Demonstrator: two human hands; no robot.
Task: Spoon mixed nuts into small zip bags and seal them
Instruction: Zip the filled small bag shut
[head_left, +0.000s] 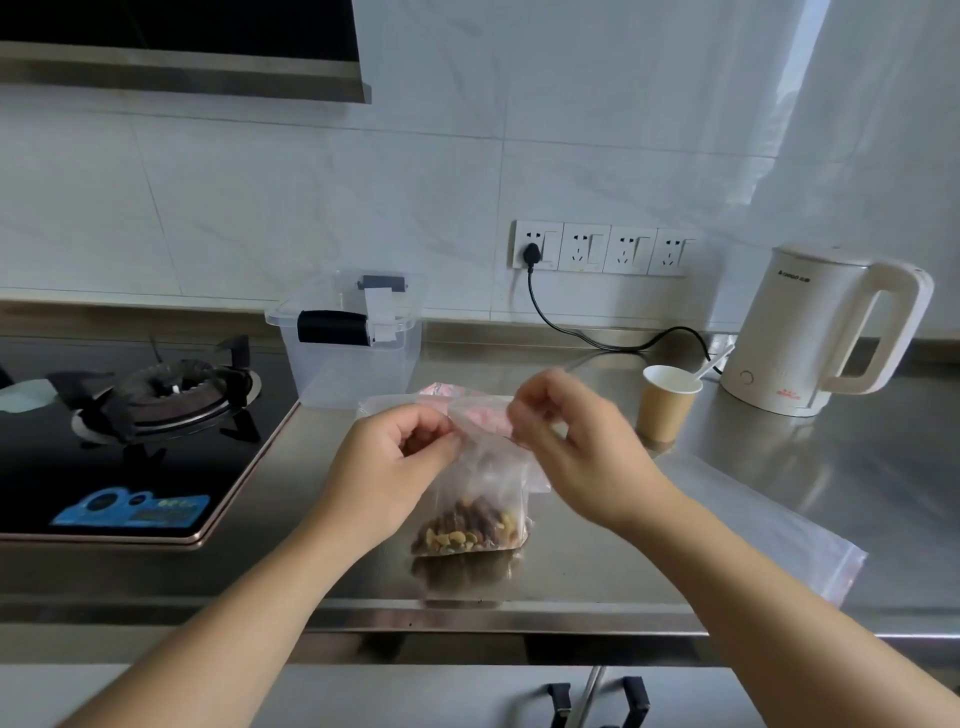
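— Fingers (441, 434) of the left hand (387, 467) curl in and pinch the top edge of the bag (483, 483), yes?

— Yes, and the right hand (571, 447) pinches the same edge from the other side, fingers bent over the strip. It is blurred, so I cannot tell exactly how its fingertips lie.

— Where is the bag?

— Upright between both hands, near the front edge of the steel worktop (779, 467), its bottom resting on the steel. Nuts (465, 530) fill only its lower part; above them the plastic is clear and crumpled.

— What lies around it?

— Just behind, a pile of spare bags (395, 402) with pink strips, partly hidden by the hands. To the right, under the right forearm, one large flat bag (769, 525) lies on the steel.

— Further back?

— A paper cup (667, 402) with a white spoon (709, 366) leaning in it, right of the hands. Beside it a cream kettle (815, 327), its black cord (587, 332) running to a socket (535, 244) on the tiled wall.

— And left?

— A clear box (348, 343) stands by the wall behind the spare bags. Beyond that, a black hob (156, 457) with one burner (166, 389), well apart from the bag.
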